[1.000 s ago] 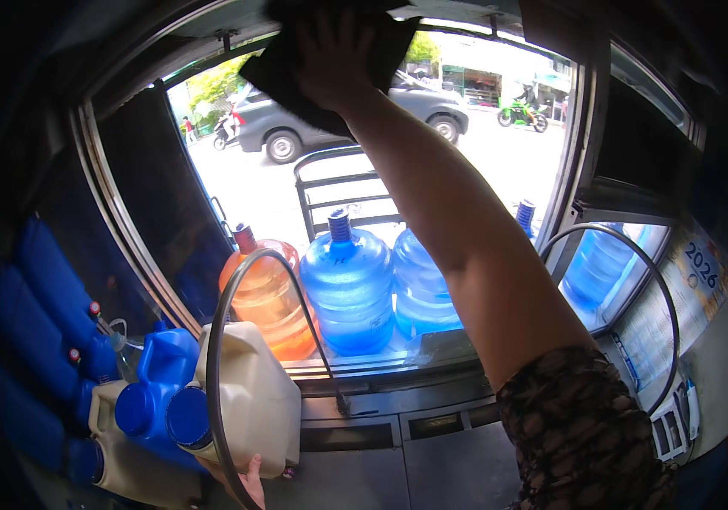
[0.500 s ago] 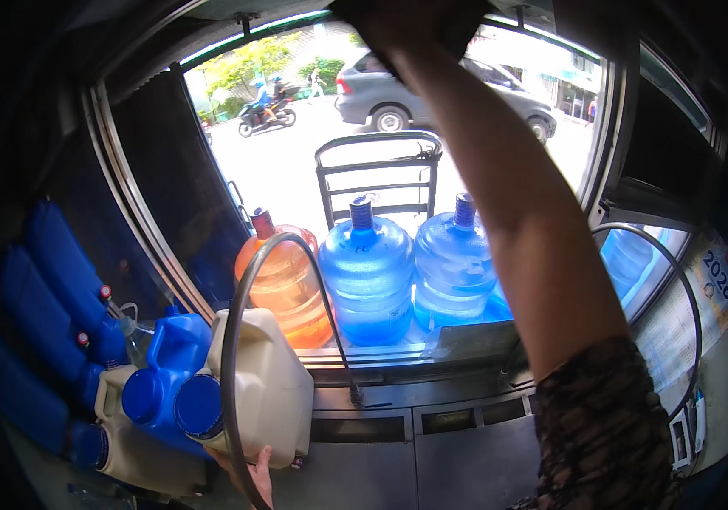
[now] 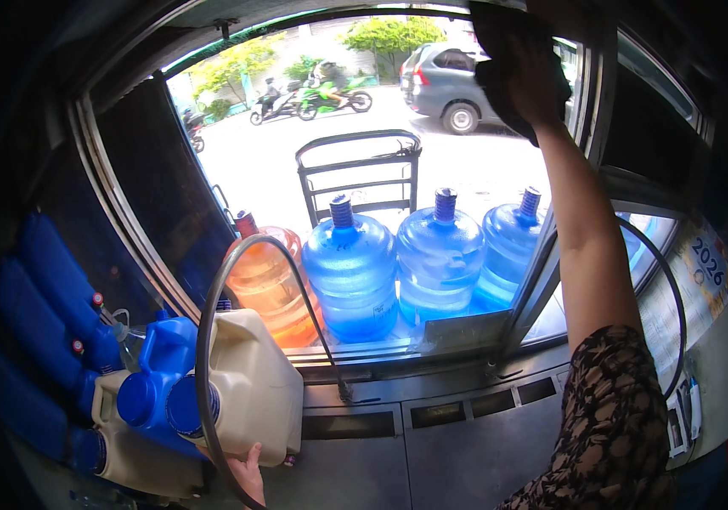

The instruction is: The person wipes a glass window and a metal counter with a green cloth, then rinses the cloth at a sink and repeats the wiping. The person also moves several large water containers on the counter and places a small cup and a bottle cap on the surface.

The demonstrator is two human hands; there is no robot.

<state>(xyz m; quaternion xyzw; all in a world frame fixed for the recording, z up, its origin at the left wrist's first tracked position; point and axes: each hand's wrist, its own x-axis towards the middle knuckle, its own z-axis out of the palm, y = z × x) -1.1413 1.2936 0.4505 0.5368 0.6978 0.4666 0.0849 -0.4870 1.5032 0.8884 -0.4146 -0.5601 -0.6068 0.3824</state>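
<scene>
At the upper right, my right hand (image 3: 532,89) is raised with a dark cloth (image 3: 493,75) bunched in it, against the upper part of the window by its frame. My left hand (image 3: 248,478) is low at the left, gripping the bottom edge of a beige jug (image 3: 260,387) with a blue cap; some of its fingers are hidden beneath. A dark hose (image 3: 204,365) arches in front of the jug. Beside it stand a blue jug (image 3: 173,344) and another beige jug (image 3: 130,455).
Beyond the window opening stand an orange water bottle (image 3: 272,285), several large blue water bottles (image 3: 349,276) and a black hand cart (image 3: 357,161). A metal counter (image 3: 474,459) runs below. A second hose (image 3: 680,314) curves at the right near a calendar (image 3: 704,263).
My right hand and the cloth have moved right and somewhat lower across the window. My left hand stays at the beige jug. Outside, the grey car has shifted right and motorcycles have moved.
</scene>
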